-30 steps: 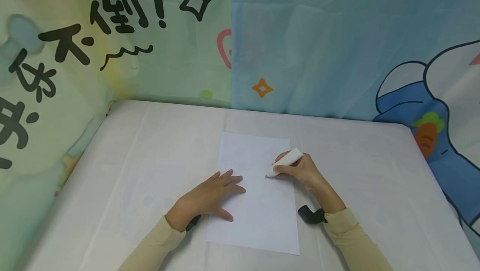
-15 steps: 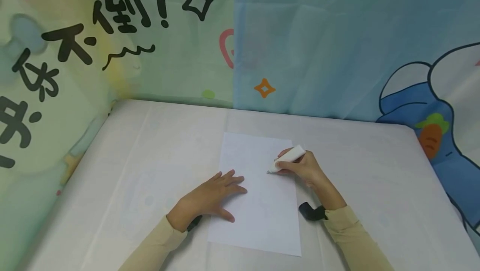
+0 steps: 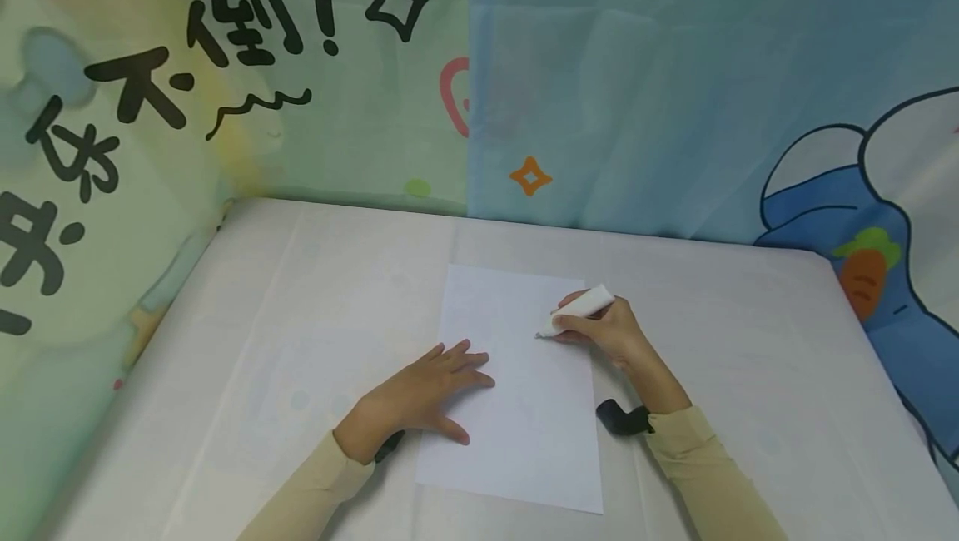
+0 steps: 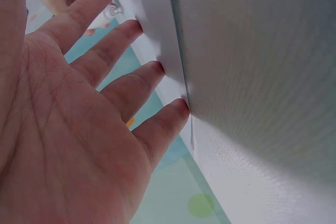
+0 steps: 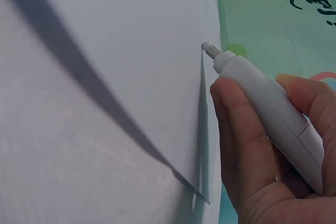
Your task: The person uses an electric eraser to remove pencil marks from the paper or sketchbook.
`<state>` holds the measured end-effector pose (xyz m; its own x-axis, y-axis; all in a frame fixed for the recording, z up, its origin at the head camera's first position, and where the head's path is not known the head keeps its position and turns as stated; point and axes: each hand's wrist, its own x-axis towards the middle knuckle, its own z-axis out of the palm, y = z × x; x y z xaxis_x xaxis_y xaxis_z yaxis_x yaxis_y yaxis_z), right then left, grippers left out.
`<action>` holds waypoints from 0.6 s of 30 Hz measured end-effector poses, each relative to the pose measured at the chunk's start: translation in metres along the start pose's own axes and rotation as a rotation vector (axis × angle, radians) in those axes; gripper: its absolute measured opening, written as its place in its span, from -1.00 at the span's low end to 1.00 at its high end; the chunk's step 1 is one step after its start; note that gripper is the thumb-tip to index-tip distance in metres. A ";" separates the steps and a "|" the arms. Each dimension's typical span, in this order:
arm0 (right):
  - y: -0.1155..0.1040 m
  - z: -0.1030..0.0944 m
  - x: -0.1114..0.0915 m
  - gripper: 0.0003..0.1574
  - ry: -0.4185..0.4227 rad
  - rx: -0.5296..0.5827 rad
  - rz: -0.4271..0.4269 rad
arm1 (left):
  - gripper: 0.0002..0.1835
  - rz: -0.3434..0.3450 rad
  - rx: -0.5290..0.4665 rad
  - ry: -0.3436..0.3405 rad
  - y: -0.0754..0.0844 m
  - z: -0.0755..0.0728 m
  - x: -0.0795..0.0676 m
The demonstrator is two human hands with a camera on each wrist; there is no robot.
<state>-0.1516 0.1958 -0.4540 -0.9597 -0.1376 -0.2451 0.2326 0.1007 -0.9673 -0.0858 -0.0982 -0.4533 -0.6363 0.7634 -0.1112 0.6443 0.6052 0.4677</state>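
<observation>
A plain white sheet of paper [image 3: 524,441] lies on the white-covered table. My left hand [image 3: 419,395] rests on its left part, fingers spread; the left wrist view shows the fingertips [image 4: 181,107] touching the sheet near its edge. Over the right side of the paper, my right hand [image 3: 614,335] pinches a white correction pen [image 3: 588,303] between thumb and fingers. The pen leans back to the right. Its narrow metal tip [image 5: 211,50] appears to meet the sheet in the right wrist view. Whether a mark lies under the tip is too faint to tell.
The white table cover [image 3: 315,283] extends around the sheet on all sides. Behind it hangs a printed cloth backdrop [image 3: 637,83] with black characters and a cartoon figure. A black wrist-worn device [image 3: 622,419] sticks out beside the right wrist.
My right hand has slid the correction pen a little farther up the sheet, away from me. The left hand and the paper keep their places, apart from a slight shift of the view.
</observation>
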 end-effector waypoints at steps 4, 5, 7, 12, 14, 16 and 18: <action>0.000 0.001 0.003 -0.75 0.014 -0.004 -0.004 | -0.23 0.002 -0.002 0.003 0.000 0.000 0.000; 0.000 0.001 0.004 -0.74 0.017 -0.004 -0.004 | -0.23 0.003 -0.002 0.003 -0.001 0.000 0.000; 0.000 0.001 0.005 -0.74 0.024 0.000 -0.001 | -0.23 0.001 0.000 0.001 0.000 0.000 0.000; -0.001 0.001 0.008 -0.71 0.039 0.025 0.009 | -0.23 -0.013 -0.006 -0.007 0.000 -0.001 0.000; -0.002 0.001 0.009 -0.70 0.045 0.031 0.013 | -0.23 -0.015 -0.009 -0.006 0.000 -0.001 0.000; -0.003 0.001 0.010 -0.70 0.052 0.036 0.017 | -0.23 -0.014 -0.009 -0.003 0.000 -0.001 0.000; -0.003 0.001 0.011 -0.69 0.054 0.040 0.019 | -0.23 -0.010 -0.001 0.001 0.000 0.000 -0.001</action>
<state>-0.1631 0.1927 -0.4537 -0.9619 -0.0822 -0.2608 0.2562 0.0628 -0.9646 -0.0857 -0.0992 -0.4532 -0.6434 0.7568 -0.1153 0.6371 0.6128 0.4675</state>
